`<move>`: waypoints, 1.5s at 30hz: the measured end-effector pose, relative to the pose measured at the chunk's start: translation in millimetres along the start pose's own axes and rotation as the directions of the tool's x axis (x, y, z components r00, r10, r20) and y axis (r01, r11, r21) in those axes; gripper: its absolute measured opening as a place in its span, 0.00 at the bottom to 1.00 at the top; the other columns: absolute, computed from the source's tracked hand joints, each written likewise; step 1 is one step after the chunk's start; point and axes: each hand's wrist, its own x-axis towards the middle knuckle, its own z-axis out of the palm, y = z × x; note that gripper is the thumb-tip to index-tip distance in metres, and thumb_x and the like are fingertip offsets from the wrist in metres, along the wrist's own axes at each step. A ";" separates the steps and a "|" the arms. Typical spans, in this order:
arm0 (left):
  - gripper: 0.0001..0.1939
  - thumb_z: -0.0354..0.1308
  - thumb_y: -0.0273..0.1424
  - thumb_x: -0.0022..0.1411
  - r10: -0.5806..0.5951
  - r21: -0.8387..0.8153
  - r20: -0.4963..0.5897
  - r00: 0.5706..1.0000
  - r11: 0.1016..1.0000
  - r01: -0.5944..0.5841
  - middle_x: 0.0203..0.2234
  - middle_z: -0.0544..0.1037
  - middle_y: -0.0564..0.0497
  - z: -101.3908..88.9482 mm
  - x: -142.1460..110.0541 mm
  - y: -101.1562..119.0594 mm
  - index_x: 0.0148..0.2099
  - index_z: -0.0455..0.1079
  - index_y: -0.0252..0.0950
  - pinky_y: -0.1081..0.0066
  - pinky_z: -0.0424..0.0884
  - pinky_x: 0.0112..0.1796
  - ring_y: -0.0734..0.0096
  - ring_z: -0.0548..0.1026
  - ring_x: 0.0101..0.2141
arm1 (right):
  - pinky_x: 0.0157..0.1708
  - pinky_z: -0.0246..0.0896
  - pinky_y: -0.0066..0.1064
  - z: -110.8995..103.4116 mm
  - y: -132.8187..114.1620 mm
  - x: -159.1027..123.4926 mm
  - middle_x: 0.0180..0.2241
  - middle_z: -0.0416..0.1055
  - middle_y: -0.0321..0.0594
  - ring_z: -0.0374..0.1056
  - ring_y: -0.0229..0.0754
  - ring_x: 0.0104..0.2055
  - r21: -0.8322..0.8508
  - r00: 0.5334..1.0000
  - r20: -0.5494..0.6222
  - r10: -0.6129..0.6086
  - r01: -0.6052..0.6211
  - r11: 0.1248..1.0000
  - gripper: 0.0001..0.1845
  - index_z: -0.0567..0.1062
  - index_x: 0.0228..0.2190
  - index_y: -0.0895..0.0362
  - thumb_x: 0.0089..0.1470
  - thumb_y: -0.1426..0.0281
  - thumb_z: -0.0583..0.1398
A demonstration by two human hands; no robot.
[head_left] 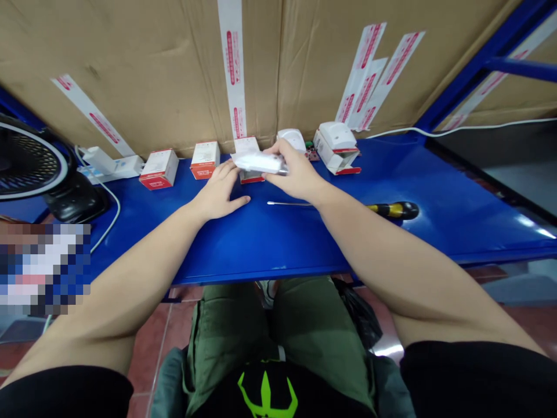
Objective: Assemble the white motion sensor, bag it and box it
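My right hand point(296, 171) is closed around a small white device wrapped in clear plastic point(261, 162), held just above the blue shelf point(278, 238). My left hand point(220, 191) lies flat on the shelf with fingers stretched out, its fingertips touching the left end of that white device. Right behind the hands stands a red and white box point(247, 145). A screwdriver with a thin metal shaft point(287, 203) and a black and yellow handle point(394, 210) lies on the shelf under my right forearm.
Two more red and white boxes point(159, 168) point(205, 159) stand at the back left. An open box with a white device on top point(337, 145) stands at the back right. A black fan point(39, 168) and a white power strip point(108, 165) are at the left. Cardboard point(174, 69) walls the back.
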 end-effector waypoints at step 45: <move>0.16 0.66 0.34 0.57 0.059 -0.266 -0.175 0.983 0.958 -0.105 0.40 0.78 0.47 11.1 8.5 -10.2 0.46 0.66 0.41 0.53 0.82 0.49 0.56 0.80 0.41 | 0.63 0.71 0.56 37.9 9.6 79.4 0.59 0.82 0.59 0.77 0.65 0.60 -0.669 0.930 0.362 -0.059 0.303 0.679 0.25 0.82 0.56 0.60 0.57 0.75 0.65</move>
